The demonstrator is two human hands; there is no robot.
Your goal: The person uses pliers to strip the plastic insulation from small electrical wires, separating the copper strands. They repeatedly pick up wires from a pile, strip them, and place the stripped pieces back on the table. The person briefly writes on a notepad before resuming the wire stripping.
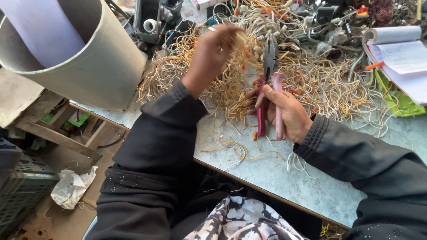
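Fingers (267,98) of your right hand (287,116) wrap the pink handles of the pliers (268,91), closed round them; handles slightly spread. Your left hand (212,55) is raised over the wire pile (311,84), fingers pinched shut on a bunch of tan wires (238,49). Labels: none readable; open notebook (402,55) with white pages at far right, orange pen (375,66) beside it, green tray (396,100) under it. Pliers sit just right of the held bunch, near the bench (284,178) edge side of the pile. Long axis runs nearly upright in the view, jaws pointing away from you, handles toward you. Big grey pipe (98,66) lies at left, crumpled white bag (71,186) on floor.
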